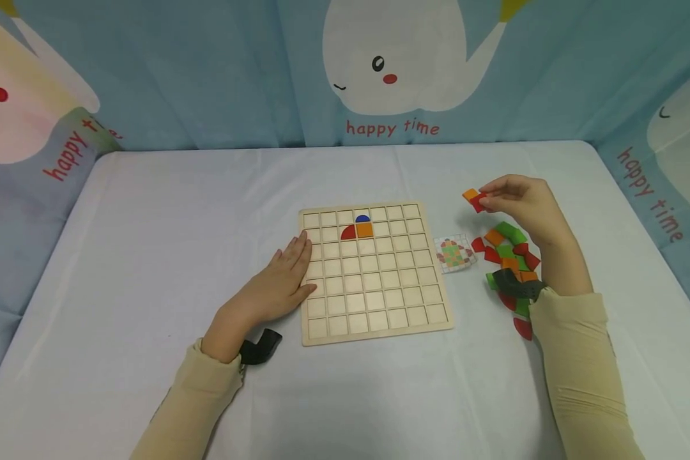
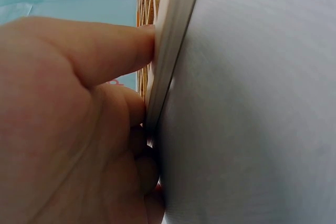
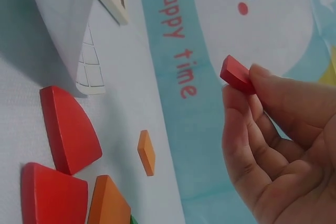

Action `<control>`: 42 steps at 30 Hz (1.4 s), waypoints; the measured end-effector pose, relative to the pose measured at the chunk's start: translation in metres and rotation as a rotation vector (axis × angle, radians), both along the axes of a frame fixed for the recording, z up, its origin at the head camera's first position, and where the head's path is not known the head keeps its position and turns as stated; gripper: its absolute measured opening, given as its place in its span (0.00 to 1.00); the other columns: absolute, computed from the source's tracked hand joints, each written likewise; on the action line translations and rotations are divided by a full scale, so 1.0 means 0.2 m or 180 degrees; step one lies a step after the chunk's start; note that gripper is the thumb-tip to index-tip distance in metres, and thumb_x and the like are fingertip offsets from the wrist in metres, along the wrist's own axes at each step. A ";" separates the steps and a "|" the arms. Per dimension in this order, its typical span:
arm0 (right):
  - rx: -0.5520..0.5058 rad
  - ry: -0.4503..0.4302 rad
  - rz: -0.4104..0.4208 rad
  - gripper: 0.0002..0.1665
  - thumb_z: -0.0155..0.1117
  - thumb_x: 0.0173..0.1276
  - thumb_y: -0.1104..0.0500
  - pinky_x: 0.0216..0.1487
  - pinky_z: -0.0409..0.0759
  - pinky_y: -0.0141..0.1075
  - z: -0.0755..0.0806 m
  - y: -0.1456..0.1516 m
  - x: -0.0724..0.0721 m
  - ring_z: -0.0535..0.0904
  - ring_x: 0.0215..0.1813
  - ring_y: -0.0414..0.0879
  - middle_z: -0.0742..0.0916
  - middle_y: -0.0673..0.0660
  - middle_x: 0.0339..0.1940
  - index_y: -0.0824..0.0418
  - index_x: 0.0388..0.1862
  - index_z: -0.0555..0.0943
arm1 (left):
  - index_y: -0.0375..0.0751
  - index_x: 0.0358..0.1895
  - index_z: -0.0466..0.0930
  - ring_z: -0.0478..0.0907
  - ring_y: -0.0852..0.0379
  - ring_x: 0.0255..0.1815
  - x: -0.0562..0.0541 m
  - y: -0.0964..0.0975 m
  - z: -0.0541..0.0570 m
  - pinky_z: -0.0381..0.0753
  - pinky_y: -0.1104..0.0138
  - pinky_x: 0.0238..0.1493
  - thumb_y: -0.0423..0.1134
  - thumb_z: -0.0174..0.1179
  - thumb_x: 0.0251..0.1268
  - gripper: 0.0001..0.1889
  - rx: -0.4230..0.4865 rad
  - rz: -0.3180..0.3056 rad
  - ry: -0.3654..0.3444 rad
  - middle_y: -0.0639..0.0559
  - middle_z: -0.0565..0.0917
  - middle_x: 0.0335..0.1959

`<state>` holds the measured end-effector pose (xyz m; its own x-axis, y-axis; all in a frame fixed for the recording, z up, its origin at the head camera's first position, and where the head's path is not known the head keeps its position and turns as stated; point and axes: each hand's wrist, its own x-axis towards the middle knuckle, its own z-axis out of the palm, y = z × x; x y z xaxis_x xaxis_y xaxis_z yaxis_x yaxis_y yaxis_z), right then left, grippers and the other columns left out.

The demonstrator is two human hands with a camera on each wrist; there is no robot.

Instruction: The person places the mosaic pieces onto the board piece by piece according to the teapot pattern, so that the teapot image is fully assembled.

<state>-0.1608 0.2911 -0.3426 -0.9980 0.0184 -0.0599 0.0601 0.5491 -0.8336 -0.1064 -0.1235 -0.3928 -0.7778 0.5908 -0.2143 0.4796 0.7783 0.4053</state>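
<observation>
My left hand (image 1: 278, 278) rests along the left edge of a wooden grid board (image 1: 322, 341), its fingers straight. In the left wrist view, the thumb and fingers touch the board's side (image 2: 170, 51). Near the board's top sit a blue half-round piece (image 1: 363, 219), a red quarter-round piece (image 1: 347, 232) and an orange square (image 1: 365, 230). Right of the board, my right hand (image 1: 520, 201) pinches a small red block (image 3: 237, 74) between thumb and fingers, above the table. An orange block (image 3: 146, 153) lies on the table apart from that hand.
A curled paper pattern card (image 1: 454, 253) lies at the board's right edge. Beyond it is a loose pile of red, orange and green blocks (image 1: 505, 251), partly under the right wrist's black camera mount (image 1: 517, 285). A printed blue curtain (image 1: 207, 83) stands behind the white table (image 1: 167, 255).
</observation>
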 end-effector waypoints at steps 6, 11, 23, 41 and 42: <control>0.0079 -0.0005 -0.0012 0.21 0.65 0.65 0.55 0.42 0.76 0.23 -0.01 0.00 0.00 0.80 0.38 0.38 0.84 0.40 0.34 0.70 0.50 0.79 | 0.25 0.72 0.37 0.35 0.41 0.75 0.00 0.00 0.00 0.42 0.48 0.71 0.44 0.48 0.73 0.39 0.0047 -0.0007 -0.0004 0.35 0.35 0.75; 0.0150 -0.0052 -0.0013 0.22 0.65 0.65 0.53 0.43 0.76 0.24 -0.01 -0.01 0.00 0.79 0.39 0.38 0.85 0.40 0.35 0.69 0.51 0.80 | 0.24 0.72 0.38 0.36 0.40 0.75 0.00 0.00 0.01 0.42 0.47 0.71 0.43 0.48 0.73 0.38 0.0077 -0.0014 0.0023 0.34 0.36 0.75; 0.0091 -0.0001 0.0072 0.22 0.66 0.64 0.55 0.42 0.76 0.24 -0.01 -0.03 -0.01 0.80 0.38 0.38 0.85 0.39 0.33 0.71 0.50 0.81 | 0.25 0.72 0.38 0.36 0.41 0.75 0.01 -0.01 0.01 0.42 0.47 0.71 0.44 0.48 0.73 0.38 0.0076 0.0005 0.0013 0.35 0.36 0.75; 0.0013 -0.0177 0.0489 0.18 0.63 0.66 0.61 0.49 0.74 0.29 0.00 -0.21 -0.05 0.80 0.43 0.38 0.86 0.52 0.43 0.70 0.52 0.80 | 0.24 0.72 0.38 0.35 0.41 0.75 0.00 -0.01 0.01 0.42 0.47 0.71 0.44 0.48 0.73 0.38 0.0062 -0.0017 0.0036 0.34 0.37 0.75; -0.0025 -0.0191 0.0509 0.18 0.63 0.66 0.62 0.48 0.74 0.28 0.00 -0.22 -0.06 0.80 0.43 0.38 0.86 0.52 0.43 0.70 0.52 0.80 | 0.24 0.72 0.38 0.35 0.41 0.75 0.00 -0.01 0.01 0.42 0.47 0.71 0.44 0.48 0.73 0.38 0.0060 -0.0016 0.0036 0.34 0.37 0.75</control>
<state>-0.1724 0.2465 -0.3433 -0.9828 -0.1411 -0.1190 0.0223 0.5491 -0.8355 -0.1061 -0.1248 -0.3903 -0.7771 0.5986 -0.1942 0.4881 0.7681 0.4143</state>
